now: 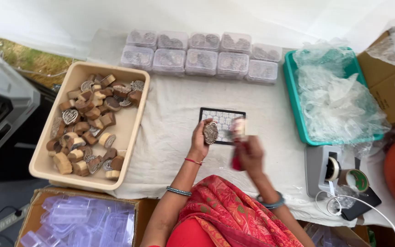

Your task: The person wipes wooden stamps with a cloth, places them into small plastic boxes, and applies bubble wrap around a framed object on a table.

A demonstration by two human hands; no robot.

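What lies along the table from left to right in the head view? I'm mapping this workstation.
Beige tray of wooden blocks → left hand holding a carved block → right hand → teal tray of plastic bags → tape dispenser.

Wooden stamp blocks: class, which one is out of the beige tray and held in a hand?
The carved block in the left hand, raised over the dark pad; all others lie in the beige tray.

The left hand [200,139] is raised above the work surface with its fingers curled closed in a pinch, palm turned toward the right. The left forearm extends up from the lower frame, bent at the elbow. The right hand [248,153] sits just beside it, slightly lower, fingers closed in a grip; motion blur obscures its finger positions. Both forearms converge toward the centre.
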